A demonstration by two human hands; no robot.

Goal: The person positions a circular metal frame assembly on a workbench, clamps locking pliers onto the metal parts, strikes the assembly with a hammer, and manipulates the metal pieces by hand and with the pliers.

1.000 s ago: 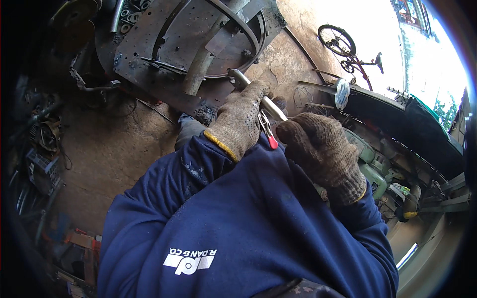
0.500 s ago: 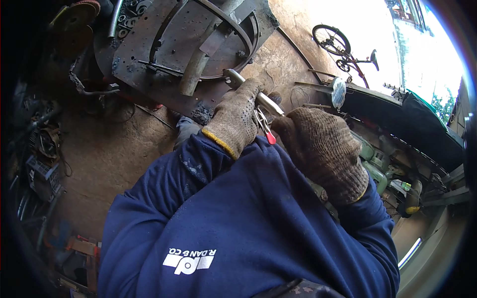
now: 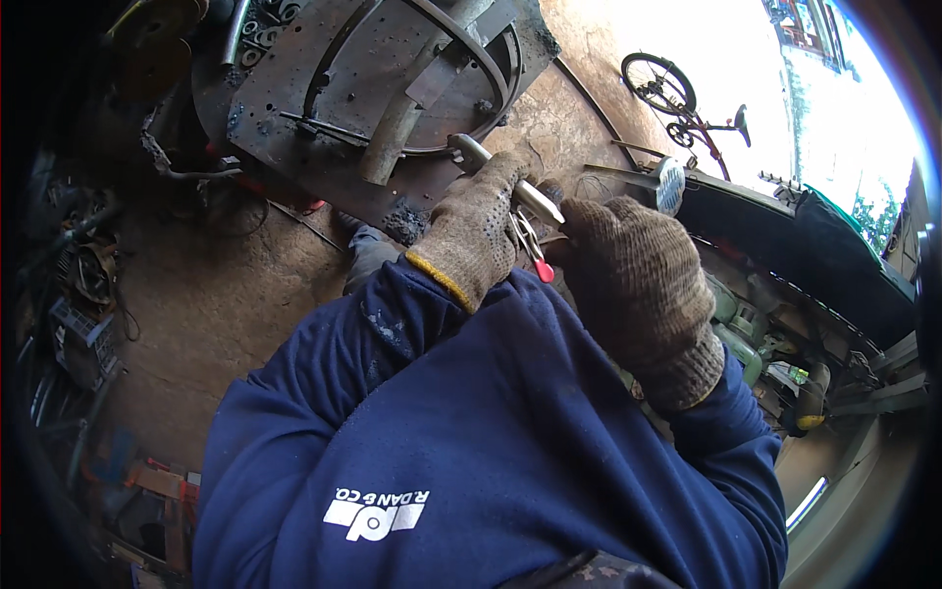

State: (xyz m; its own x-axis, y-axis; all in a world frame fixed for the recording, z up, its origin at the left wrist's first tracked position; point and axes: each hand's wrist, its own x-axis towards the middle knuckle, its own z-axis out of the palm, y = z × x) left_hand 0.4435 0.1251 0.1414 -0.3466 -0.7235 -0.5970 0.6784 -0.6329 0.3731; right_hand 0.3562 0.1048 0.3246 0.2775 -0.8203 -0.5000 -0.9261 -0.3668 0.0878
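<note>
My left hand (image 3: 481, 221), in a brown knit glove with a yellow cuff edge, is closed around a short silvery metal bar (image 3: 538, 204). The bar's flattened, rounded end (image 3: 469, 149) sticks out beyond the glove toward the steel table. Beneath the same hand hangs a looped metal piece with a red tip (image 3: 530, 245); how it is held is hidden. My right hand (image 3: 638, 290), gloved alike, is curled closed right at the bar's near end. Its fingers face away, so what they grip cannot be made out.
Ahead stands a dark steel table (image 3: 265, 123) bearing a curved metal frame (image 3: 319, 74) and a thick pipe (image 3: 392, 137). Metal rings (image 3: 257, 39) lie at its far left. A bicycle (image 3: 667, 88) is on the floor far right, beyond a dark long bench (image 3: 765, 221). Clutter lines the left side.
My right hand has turned slightly and sits a little lower at the bar's end. My left hand keeps its hold, and the whole view has shifted slightly.
</note>
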